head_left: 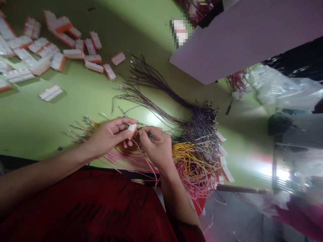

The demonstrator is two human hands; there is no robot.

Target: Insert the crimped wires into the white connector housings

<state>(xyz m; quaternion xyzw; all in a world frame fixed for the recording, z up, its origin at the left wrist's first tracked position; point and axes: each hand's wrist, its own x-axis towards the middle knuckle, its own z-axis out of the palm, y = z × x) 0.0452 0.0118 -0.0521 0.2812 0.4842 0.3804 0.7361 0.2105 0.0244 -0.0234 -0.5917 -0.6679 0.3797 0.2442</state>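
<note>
- Resting between the two hands, a small white-and-orange connector point(132, 129) is held just above the green table point(83, 97), near its front edge.
- The connector is pinched by the left hand point(109, 134), thumb below and curled fingers above, closed on its left part.
- The right hand point(157, 146) is closed too, thumb and forefinger pressed together at the connector's right end, where a pink wire point(148, 166) is gripped and trails down toward the red shirt point(101, 208).
- The connector's long axis is seen tilted, its orange end lower and toward the right hand; the exact facing of its openings cannot be made out.
- Whether the wire's tip is inside the connector is hidden by the fingertips.
- Under and beside the hands, pink and yellow wire bundles point(191, 161) are spread; farther back lies a fan of dark wires point(161, 87).
- A scatter of spare connectors point(50, 50) is seen well apart at the far left, partly cut off by the frame.
- At the right, a clear plastic bag point(285, 87) and a blurred, glare-washed container point(290, 168) are hard to read.
</note>
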